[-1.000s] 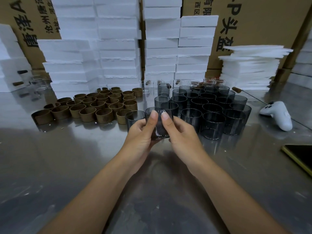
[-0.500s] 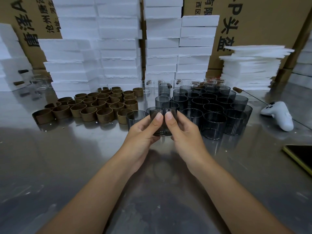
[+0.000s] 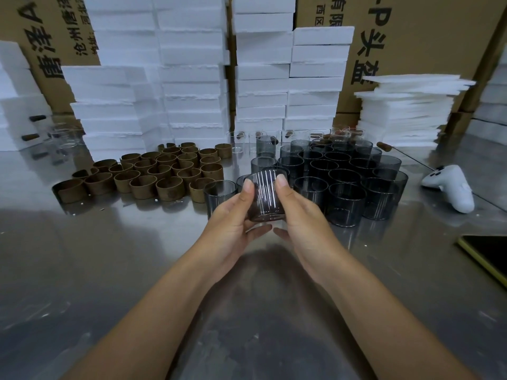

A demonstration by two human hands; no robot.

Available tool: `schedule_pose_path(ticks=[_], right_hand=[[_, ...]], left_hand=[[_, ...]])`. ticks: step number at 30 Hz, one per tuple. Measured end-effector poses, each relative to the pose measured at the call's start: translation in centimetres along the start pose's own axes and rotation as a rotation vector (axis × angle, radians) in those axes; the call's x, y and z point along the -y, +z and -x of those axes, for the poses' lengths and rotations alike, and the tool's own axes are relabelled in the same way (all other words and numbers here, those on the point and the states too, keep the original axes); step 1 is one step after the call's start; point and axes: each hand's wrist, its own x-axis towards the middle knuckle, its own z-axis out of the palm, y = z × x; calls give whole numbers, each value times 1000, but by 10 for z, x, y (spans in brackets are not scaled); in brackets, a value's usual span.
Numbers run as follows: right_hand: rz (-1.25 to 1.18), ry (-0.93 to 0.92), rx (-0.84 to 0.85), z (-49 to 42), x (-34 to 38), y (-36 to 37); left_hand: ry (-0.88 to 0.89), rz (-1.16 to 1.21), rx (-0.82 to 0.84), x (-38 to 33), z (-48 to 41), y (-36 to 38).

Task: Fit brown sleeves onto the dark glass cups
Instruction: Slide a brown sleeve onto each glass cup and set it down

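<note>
**Bare cup in both hands, sleeve not yet fetched**

I read the scene from the left. The brown sleeves [image 3: 153,174] stand in a tight cluster on the steel table [image 3: 82,270], well to the left of the hands, and none is picked up.

The left hand [image 3: 233,223] grips one dark glass cup [image 3: 264,197] from its left side. Its thumb lies along the upper wall and its fingers [image 3: 259,231] curl underneath. The cup is lifted clear of the table, just in front of the stock. It is tipped (I cannot tell which end faces me) and it wears no sleeve. The right hand [image 3: 300,218] mirrors the hold from the other side, so both hands are wrapped round the same cup.

To their right the other dark cups [image 3: 343,176] stand upright and closely packed. Beyond them a white controller [image 3: 450,187] lies near the table's edge.

I judge the step in hand to be readying this cup for its sleeve. To do it well, I would let the right hand take the cup alone, holding it by the wall rather than the rim, since the glass looks slick under the glare. That frees the left hand, which is nearer the sleeves, to lift one from the front row.

I would set the sleeve square to the cup's end before pushing. Then I would press evenly on opposite sides, because a cocked sleeve is likely to jam. I would keep the work low and short of the packed cups, where one knock could topple several.
</note>
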Motion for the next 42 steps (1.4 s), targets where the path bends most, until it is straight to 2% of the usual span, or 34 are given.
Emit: schedule_pose_path(ticks=[5, 8, 15, 21, 25, 29, 32, 37, 42], right_hand=[[42, -70, -69, -2, -3, 0], [61, -92, -111, -3, -3, 0], [83, -120, -52, 0, -2, 0], [-96, -58, -25, 1, 4, -5], [-143, 54, -103, -3, 4, -6], [-188, 64, -116, -3, 3, -5], [-126, 34, -125, -2, 3, -4], [24, 37, -17, -1, 1, 1], [19, -44, -103, 0, 1, 0]], left_hand=[[31, -103, -84, 0, 1, 2], [26, -84, -102, 0, 1, 2], [33, -34, -99, 0, 3, 4], [30, -11, -43, -2, 4, 3], [20, 36, -2, -4, 4, 3], [27, 62, 26, -5, 5, 4], [20, 67, 48, -5, 5, 3], [40, -11, 17, -6, 3, 3], [94, -86, -90, -5, 5, 1]])
